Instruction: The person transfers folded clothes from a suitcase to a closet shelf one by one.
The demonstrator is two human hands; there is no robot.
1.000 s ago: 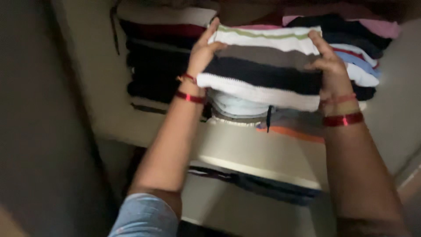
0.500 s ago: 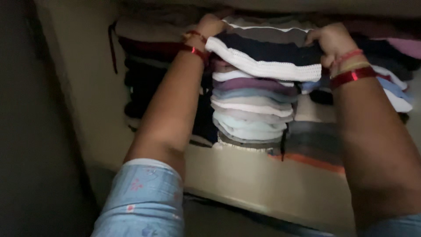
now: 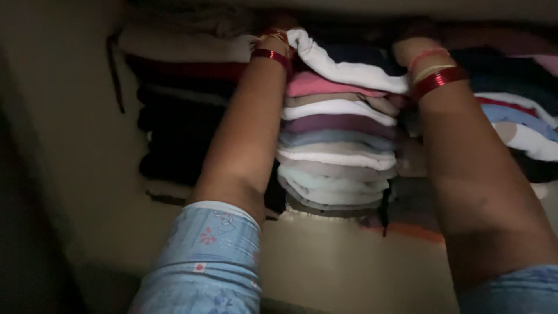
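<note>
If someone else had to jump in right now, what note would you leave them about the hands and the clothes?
Left hand: reaching deep into the shelf at the left end of the dark-and-white striped folded garment; fingers hidden, grip unclear.
Right hand: at the garment's right end, fingers also hidden.
Things: the garment lies on top of the middle stack of folded pastel clothes; a dark folded stack is to the left, and mixed folded clothes are to the right.
Done: garment on the stack.
Left: both hands are not yet out.
</note>
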